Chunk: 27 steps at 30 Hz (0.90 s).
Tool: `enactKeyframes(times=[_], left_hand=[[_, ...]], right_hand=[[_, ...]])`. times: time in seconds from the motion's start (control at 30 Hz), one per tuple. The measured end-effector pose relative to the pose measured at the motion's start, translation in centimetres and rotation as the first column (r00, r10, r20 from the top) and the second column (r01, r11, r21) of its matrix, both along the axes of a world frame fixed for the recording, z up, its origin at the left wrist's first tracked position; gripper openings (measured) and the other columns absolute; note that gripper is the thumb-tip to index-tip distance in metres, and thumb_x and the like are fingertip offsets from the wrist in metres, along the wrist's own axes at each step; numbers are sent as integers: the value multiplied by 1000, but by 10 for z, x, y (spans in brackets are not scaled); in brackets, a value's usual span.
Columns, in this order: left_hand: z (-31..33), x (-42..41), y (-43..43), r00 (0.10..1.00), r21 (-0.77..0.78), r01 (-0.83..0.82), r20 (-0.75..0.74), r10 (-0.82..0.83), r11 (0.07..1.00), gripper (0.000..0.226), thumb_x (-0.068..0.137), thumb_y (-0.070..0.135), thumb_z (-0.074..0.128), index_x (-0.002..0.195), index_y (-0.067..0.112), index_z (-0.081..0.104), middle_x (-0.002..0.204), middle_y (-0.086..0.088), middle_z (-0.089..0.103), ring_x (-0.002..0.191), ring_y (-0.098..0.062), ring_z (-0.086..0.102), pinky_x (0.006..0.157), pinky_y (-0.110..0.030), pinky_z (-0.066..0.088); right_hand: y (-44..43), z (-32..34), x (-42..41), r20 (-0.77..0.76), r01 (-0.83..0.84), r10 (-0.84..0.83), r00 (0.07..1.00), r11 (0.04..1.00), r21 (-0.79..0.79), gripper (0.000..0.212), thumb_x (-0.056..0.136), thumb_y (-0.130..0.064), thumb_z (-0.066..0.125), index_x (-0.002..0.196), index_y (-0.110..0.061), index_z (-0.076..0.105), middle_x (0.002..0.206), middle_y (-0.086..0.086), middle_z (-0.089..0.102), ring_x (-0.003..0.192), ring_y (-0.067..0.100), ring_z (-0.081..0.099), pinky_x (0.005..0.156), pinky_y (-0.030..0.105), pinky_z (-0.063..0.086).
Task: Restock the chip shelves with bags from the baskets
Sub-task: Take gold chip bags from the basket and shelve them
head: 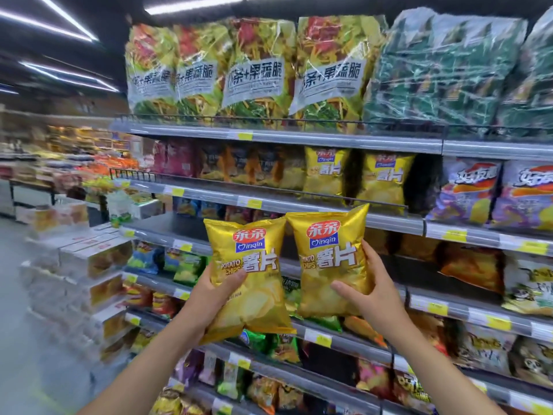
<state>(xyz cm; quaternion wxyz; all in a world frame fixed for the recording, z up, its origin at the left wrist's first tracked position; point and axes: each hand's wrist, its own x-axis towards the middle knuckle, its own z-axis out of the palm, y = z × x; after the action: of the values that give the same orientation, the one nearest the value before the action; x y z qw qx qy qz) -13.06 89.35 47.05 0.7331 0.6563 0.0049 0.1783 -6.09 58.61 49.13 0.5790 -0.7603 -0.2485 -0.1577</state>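
Hands (215, 295) (371, 292) each grip gold chip bag (248, 265) (332, 256).

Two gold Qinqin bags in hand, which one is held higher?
The gold bag in the right hand: its top edge rises above the shelf lip, while the left hand's bag sits lower.

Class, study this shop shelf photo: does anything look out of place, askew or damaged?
Nothing looks damaged or spilled. The only oddity is dark gaps beside the two gold chip bags on the second shelf, where stock is missing. The left hand and right hand each hold a matching gold bag.
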Motion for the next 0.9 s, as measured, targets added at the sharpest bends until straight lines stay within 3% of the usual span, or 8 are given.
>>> enactKeyframes(times=[0.17,0.43,0.53,0.63,0.8,0.9], left_hand=[[7,42,19,1000,14,-6,28,5,1000,56,79,47,79,129,30,60,110,0,80,96,-24,78,85,-47,62],[35,126,38,993,52,118,0,-118,992,101,49,73,92,133,28,59,117,-3,78,103,-28,77,84,-45,62],[42,152,39,979,33,203,-25,-202,979,97,49,61,97,131,28,59,116,-3,78,103,-27,77,77,-41,64],[46,172,42,962,18,273,-33,-272,962,80,64,42,91,135,24,57,118,-5,78,105,-29,76,79,-41,63],[52,206,56,954,37,299,-10,-299,954,116,34,53,104,135,22,58,122,-10,76,110,-33,74,83,-44,63],[59,227,68,960,32,277,19,-278,960,121,30,54,105,135,19,57,121,-10,76,108,-32,75,81,-42,63]], right_hand=[[26,0,41,5,-19,19,1000,999,29,94,80,-24,86,152,-45,30,131,-28,55,110,-14,59,77,11,54],[46,12,114,-1,24,-24,1000,998,66,97,79,-30,87,154,-46,28,136,-26,54,111,-15,58,77,11,54],[50,16,137,2,33,-33,999,996,79,97,78,-31,88,154,-46,29,136,-28,53,112,-15,57,78,11,54],[53,20,153,-2,55,-55,998,995,82,99,73,-41,88,152,-51,29,137,-29,53,116,-12,58,89,23,57],[60,30,169,-13,71,-70,997,993,97,105,70,-45,88,154,-53,25,137,-28,54,117,-9,59,93,30,58],[64,35,174,-25,133,-131,991,986,99,109,67,-45,88,154,-50,24,130,-34,51,110,-19,56,90,22,55]])
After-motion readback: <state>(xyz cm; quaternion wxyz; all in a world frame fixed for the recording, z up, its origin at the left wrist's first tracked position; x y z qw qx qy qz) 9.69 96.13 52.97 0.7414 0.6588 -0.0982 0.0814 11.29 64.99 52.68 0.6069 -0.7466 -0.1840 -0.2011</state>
